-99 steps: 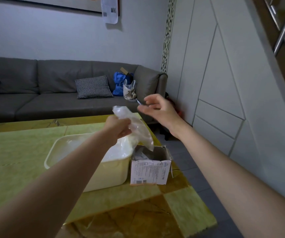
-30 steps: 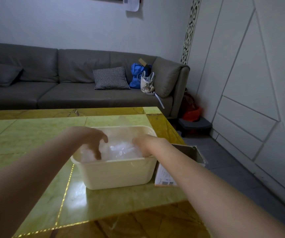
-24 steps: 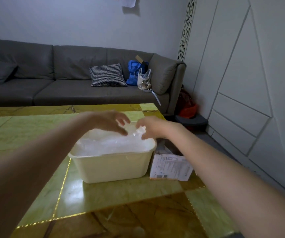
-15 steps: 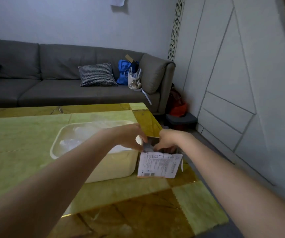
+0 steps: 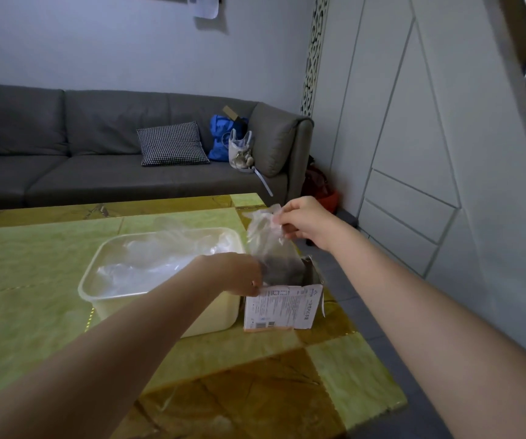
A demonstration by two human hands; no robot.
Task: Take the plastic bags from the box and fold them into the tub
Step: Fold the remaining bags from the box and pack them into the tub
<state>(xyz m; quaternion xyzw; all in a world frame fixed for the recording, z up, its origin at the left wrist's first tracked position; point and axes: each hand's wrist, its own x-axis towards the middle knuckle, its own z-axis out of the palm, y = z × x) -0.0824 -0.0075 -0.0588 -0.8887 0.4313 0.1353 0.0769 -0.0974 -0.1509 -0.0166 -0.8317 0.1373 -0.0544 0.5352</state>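
1. Two bare hands work over one green-and-amber table (image 5: 49, 280), near its right edge.
2. One cream tub (image 5: 157, 307) stands on the table, and one small printed cardboard box (image 5: 282, 308) stands just beside it on the right, its top open.
3. One clear plastic bag (image 5: 266, 239) hangs above the box, its lower end reaching down into the opening.
4. Right hand (image 5: 306, 221): its grip is a pinch of fingertips and thumb on the bag's top edge, held above the box.
5. Left hand (image 5: 233, 274): it sits at the box's near left corner with fingers curled at the rim and the bag's lower end; what exactly they hold I cannot tell.
6. Crumpled clear bags (image 5: 160, 258) lie heaped in the tub; they cannot be counted.
7. One grey sofa (image 5: 97, 172) stands behind the table, carrying one checked cushion (image 5: 173, 144).
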